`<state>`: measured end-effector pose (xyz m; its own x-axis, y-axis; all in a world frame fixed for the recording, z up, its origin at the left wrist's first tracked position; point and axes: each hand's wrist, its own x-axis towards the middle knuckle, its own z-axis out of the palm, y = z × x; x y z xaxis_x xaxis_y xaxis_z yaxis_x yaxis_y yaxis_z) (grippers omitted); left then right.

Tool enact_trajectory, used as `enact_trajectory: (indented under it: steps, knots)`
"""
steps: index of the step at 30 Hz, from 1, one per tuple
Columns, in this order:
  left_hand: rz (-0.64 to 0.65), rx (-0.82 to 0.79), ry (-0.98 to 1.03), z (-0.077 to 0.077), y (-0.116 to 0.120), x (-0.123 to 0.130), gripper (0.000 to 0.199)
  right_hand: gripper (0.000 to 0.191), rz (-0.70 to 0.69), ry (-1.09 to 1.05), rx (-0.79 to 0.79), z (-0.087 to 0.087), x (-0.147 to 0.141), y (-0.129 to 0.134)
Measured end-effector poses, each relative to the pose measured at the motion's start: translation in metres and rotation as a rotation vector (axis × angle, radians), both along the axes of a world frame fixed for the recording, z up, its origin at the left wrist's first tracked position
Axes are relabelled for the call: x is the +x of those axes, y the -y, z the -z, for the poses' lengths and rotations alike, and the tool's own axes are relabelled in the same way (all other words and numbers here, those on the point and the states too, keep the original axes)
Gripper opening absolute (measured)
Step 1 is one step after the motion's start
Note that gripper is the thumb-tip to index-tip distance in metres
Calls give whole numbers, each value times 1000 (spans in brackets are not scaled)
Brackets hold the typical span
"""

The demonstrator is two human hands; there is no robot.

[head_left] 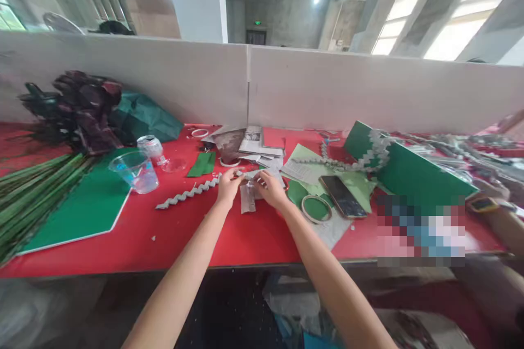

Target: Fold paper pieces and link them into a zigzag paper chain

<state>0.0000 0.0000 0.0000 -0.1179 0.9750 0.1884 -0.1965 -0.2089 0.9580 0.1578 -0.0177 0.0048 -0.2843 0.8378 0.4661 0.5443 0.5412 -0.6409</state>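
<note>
My left hand [229, 186] is closed with its fingertips pinching the near end of a grey zigzag folded-paper chain [190, 194]. The rest of that chain trails left across the red tabletop. Close beside it, my right hand [270, 188] is also closed, its fingers pressed at the same small grey folded piece between the hands. A short grey paper strip [248, 199] hangs or lies just below the fingertips. Exactly how the fold and strip join is too small to make out.
To the right lie a phone [343, 196], a tape roll [316, 209], green paper [305, 161] and an upright green board [421, 174]. At left are a plastic cup [137, 174], a can [150, 150] and green stems [49, 191]. Another person's wrist [487, 207] rests far right.
</note>
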Motion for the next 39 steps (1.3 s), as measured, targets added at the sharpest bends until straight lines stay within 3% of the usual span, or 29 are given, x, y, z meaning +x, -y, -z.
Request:
enact_trajectory:
  steps: [4, 11, 20, 39]
  knots:
    - [16, -26, 24, -2, 4, 0, 34, 10, 7, 6, 1, 1, 0, 0]
    - [184, -74, 33, -7, 12, 3, 28, 13, 53, -21, -30, 0, 1, 1]
    - [166, -81, -62, -13, 17, 4, 32, 10, 88, -47, -33, 1, 2, 0]
    - [164, -68, -99, -9, 14, 2, 33, 12, 60, -57, 2, -2, 2, 2]
